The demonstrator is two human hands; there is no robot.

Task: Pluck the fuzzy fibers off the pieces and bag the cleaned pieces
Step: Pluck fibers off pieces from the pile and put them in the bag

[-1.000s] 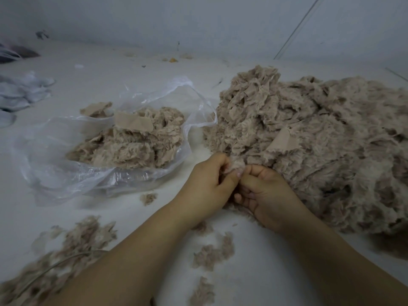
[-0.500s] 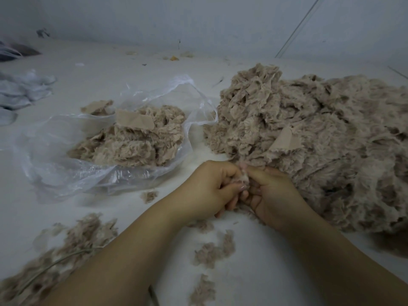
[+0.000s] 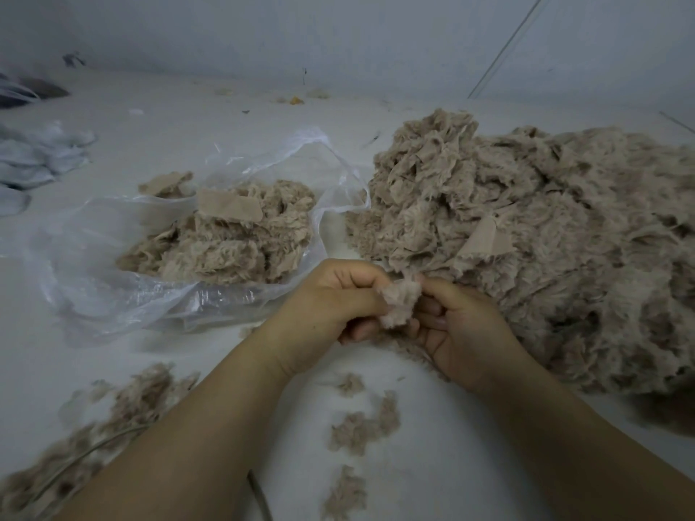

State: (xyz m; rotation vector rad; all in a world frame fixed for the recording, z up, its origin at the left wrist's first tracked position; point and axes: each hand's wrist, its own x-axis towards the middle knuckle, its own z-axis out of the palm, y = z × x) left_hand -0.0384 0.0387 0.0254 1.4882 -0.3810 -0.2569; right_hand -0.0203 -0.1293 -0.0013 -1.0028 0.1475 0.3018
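A small beige fuzzy piece [image 3: 399, 301] is held between both hands in the middle of the view. My left hand [image 3: 327, 310] grips its left side with curled fingers, and my right hand [image 3: 462, 332] pinches its right side. A big heap of fuzzy beige pieces [image 3: 545, 235] lies to the right, touching my right hand. A clear plastic bag [image 3: 113, 280] lies open at the left with a mound of pieces [image 3: 233, 238] in it.
Loose plucked fibers lie in clumps [image 3: 361, 430] between my forearms and in a larger pile [image 3: 94, 438] at the lower left. White cloth items [image 3: 34, 159] sit at the far left. A thin cable [image 3: 259, 498] runs by my left forearm. The wall stands close behind.
Both hands drew back slightly from the heap toward me. The fuzzy piece now shows plainly between them, pulled a little apart.
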